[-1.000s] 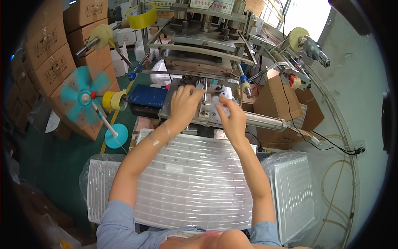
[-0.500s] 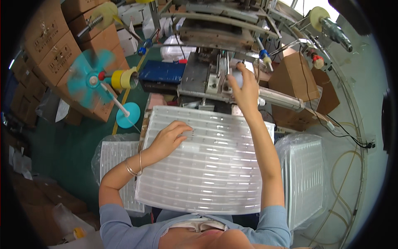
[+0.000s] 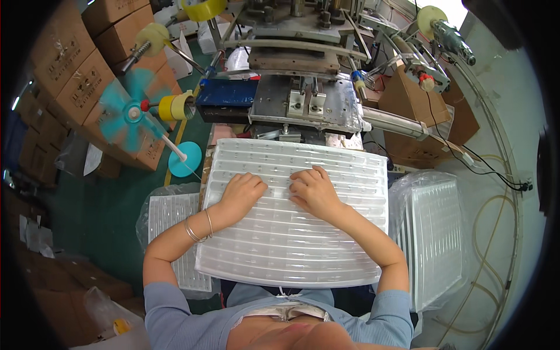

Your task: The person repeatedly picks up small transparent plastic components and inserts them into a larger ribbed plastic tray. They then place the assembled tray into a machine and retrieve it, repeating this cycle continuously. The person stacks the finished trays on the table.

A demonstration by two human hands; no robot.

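A wide white ribbed tray (image 3: 291,256) lies in front of me, with small clear pieces set in its rows. Over the upper left part of it is my left hand (image 3: 242,197), its fingers curled and drawn together; whatever they pinch is too small to make out. My right hand (image 3: 317,193) is just to the right over the same rows, fingers bent inward toward the left hand, and any small piece in them is hidden. Beyond the tray stands a press machine, with two metal holders (image 3: 307,104) on its steel plate (image 3: 344,102).
Stacked white trays in plastic stand at right (image 3: 434,245) and another tray (image 3: 175,233) at left. A turquoise fan (image 3: 134,112) spins at left, beside tape rolls and cardboard boxes (image 3: 81,84). A metal cylinder (image 3: 396,123) juts right of the machine, near an open carton (image 3: 417,108).
My right hand has come back from the machine's holders to the tray, near my left hand. The left hand stays over the tray, and the whole view has shifted slightly.
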